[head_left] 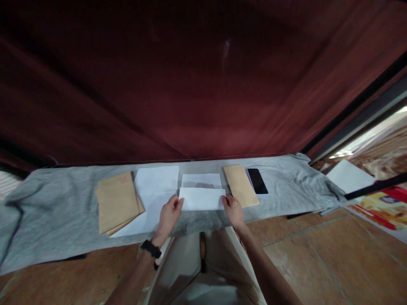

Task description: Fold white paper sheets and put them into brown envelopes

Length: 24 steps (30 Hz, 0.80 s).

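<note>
A white sheet of paper [201, 192] lies on the grey cloth [57, 186], its near part folded up over itself. My left hand [169, 214] pinches the fold's left end. My right hand [232, 209] pinches its right end. Both hands have fingers closed on the paper's edge. A black watch sits on my left wrist.
A stack of brown envelopes [117, 201] and white sheets [153, 190] lies to the left. One brown envelope [241, 185] and a black phone [257, 181] lie to the right. More white paper [349, 176] rests at far right. A dark red curtain hangs behind.
</note>
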Each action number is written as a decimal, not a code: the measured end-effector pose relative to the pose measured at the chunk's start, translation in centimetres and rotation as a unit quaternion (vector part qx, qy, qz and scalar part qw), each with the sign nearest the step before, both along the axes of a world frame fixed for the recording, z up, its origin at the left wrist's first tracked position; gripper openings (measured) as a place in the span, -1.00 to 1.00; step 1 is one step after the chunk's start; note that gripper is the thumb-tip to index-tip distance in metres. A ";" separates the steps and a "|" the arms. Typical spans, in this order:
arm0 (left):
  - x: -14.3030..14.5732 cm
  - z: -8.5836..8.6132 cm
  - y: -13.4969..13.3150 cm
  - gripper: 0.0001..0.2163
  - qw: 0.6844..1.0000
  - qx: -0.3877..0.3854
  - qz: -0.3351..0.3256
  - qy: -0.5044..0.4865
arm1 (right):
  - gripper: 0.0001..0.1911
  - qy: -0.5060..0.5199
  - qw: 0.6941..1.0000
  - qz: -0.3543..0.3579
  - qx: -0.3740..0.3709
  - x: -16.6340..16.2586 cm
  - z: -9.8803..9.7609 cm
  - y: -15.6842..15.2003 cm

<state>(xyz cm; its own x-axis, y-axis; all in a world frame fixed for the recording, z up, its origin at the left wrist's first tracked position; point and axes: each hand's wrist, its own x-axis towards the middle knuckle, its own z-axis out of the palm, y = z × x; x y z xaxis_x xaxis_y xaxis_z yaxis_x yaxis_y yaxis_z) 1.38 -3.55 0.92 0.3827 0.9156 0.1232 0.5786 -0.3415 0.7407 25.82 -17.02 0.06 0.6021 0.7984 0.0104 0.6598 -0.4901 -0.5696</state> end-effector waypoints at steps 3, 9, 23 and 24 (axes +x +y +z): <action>0.8 0.3 0.5 -0.75 0.996 0.012 0.025 0.089 | -0.63 -0.048 0.997 -0.015 -0.051 -0.4 0.3 1.2; 2.7 1.3 1.4 -0.74 0.965 0.045 0.048 0.252 | -0.67 -0.094 0.990 -0.031 -0.102 -0.5 1.0 3.6; 5.6 2.0 3.4 -0.64 0.937 0.048 0.066 0.339 | -0.62 -0.113 0.984 -0.062 -0.126 0.6 1.4 7.3; 5.7 2.0 3.5 -0.63 0.937 0.049 0.069 0.339 | -0.63 -0.114 0.984 -0.063 -0.125 0.7 1.4 7.5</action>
